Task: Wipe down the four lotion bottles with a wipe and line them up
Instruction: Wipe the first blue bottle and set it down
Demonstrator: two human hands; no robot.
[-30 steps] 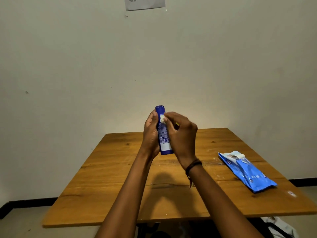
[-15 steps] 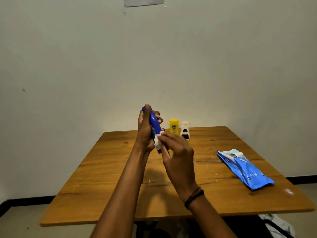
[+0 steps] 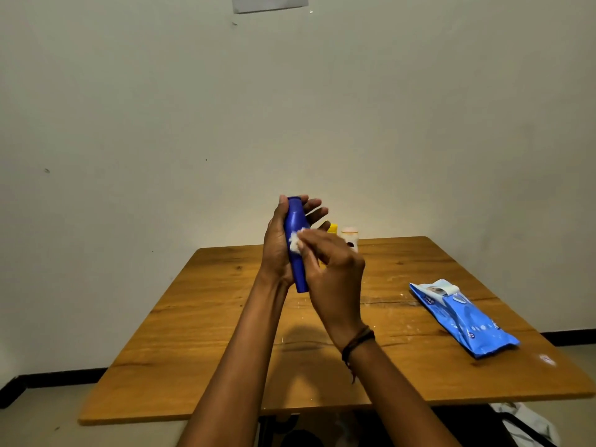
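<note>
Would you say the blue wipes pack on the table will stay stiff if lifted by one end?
Probably not: the wipes pack looks like a soft film pouch, so it may sag. Lying flat on the table, it seems unlikely to roll.

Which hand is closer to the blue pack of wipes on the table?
Right. The right hand rubs a wipe on the blue bottle, left of the pack; the left hand, holding it, is farther left.

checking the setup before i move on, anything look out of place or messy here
Two small things. The wipes pack lies slanted near the table's right edge with its flap peeled open. Pale specks and smears dot the wood beside it. Nothing looks spilled or tipped.
</note>
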